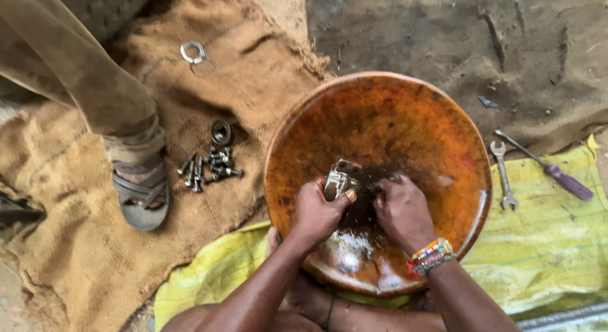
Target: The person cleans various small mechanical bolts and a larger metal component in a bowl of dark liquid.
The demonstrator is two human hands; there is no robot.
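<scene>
A wide orange-brown metal basin (405,110) sits on the ground, with dark liquid pooled at its bottom. My left hand (318,211) grips a small grimy metal part (339,178) over the liquid. Close beside it, my right hand (403,211) is closed with its fingers in the dark liquid next to the part; whatever it holds is hidden. A beaded bracelet (430,255) circles my right wrist.
A pile of several bolts (206,166) and a round bearing (221,132) lie on burlap sacking (82,256) to the left, with a metal ring (193,52) farther back. Another person's sandalled foot (140,189) stands there. A spanner (503,175) and purple-handled screwdriver (550,168) lie right, by yellow sacking (557,243).
</scene>
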